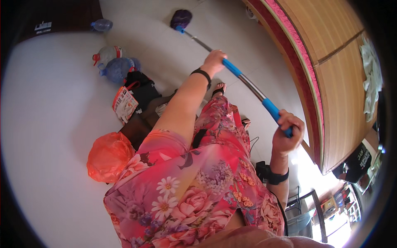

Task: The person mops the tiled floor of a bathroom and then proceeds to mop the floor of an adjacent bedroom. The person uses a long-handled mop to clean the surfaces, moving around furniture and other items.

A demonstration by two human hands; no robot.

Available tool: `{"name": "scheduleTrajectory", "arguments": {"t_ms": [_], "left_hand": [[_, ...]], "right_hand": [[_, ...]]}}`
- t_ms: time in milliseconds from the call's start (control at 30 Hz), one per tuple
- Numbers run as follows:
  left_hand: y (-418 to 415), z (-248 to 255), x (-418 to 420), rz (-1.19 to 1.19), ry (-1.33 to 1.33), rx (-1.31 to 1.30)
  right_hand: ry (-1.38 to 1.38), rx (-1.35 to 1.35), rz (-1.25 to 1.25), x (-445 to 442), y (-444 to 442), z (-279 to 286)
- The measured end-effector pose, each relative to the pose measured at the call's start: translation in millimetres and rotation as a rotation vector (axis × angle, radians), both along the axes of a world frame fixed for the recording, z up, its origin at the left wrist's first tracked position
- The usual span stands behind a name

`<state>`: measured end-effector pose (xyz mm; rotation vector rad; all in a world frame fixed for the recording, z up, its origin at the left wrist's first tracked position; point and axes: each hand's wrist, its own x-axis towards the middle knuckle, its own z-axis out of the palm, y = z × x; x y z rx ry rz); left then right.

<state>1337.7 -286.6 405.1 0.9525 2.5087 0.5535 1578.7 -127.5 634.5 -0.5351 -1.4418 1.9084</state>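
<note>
A mop with a blue and metal handle (252, 87) runs diagonally from the lower right to the upper middle. Its dark purple head (181, 19) rests on the tiled floor, joined to the pole by a blue fitting. My left hand (214, 61) is closed round the pole by the upper blue grip. Near the pole's end, my right hand (288, 131) grips the lower blue sleeve. Both wrists wear black bands. Below my hands are my floral clothing and my feet in dark sandals.
Large plastic bottles (119, 69), a black bag (142, 90) and an orange plastic bag (110, 157) are on the left. A wooden bed frame or platform with pink trim (310, 77) curves along the right. Dark furniture (62, 15) is at the upper left, beside a smaller bottle (102, 25).
</note>
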Motion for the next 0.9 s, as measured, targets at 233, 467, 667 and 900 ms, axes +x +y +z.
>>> {"name": "scheduleTrajectory", "arguments": {"t_ms": [233,467,667,900], "left_hand": [[-46,-1,70,-0.133,-0.066,-0.290],[64,15,285,-0.371,-0.223,-0.139],[170,56,479,-0.648,-0.480,0.462],[202,135,476,-0.845,-0.645,0.420]], "right_hand": [[-0.078,-0.139,0.038,64,-9,-20],[-0.221,-0.255,-0.324,295,83,26],[-0.151,0.179,-0.275,490,121,165],[0.023,0.459,-0.481,451,108,195]]}}
